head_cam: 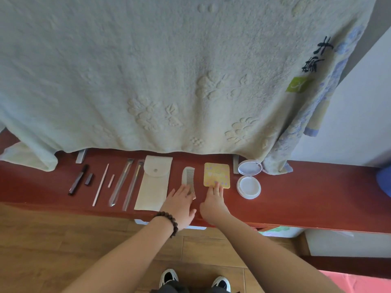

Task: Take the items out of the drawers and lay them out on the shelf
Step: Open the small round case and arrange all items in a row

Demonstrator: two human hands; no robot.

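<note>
On the red-brown shelf (pixel 306 193) a row of small items lies side by side. My left hand (pixel 179 205), with a bead bracelet on its wrist, rests flat with its fingertips on the lower end of a pale comb (pixel 187 176). My right hand (pixel 213 203) touches the near edge of a yellow square card (pixel 216 173) with its fingertips. Neither hand grips anything. A cream snap pouch (pixel 153 182) lies left of the comb. An open white round compact (pixel 249 179) lies right of the card.
Further left lie two wrapped brushes (pixel 127 182), a thin pink stick (pixel 101 185), a small pink piece (pixel 111 181), a dark tube (pixel 77 180) and its cap (pixel 89 179). A pale towel (pixel 169 70) hangs over the shelf's back. Wooden floor lies below.
</note>
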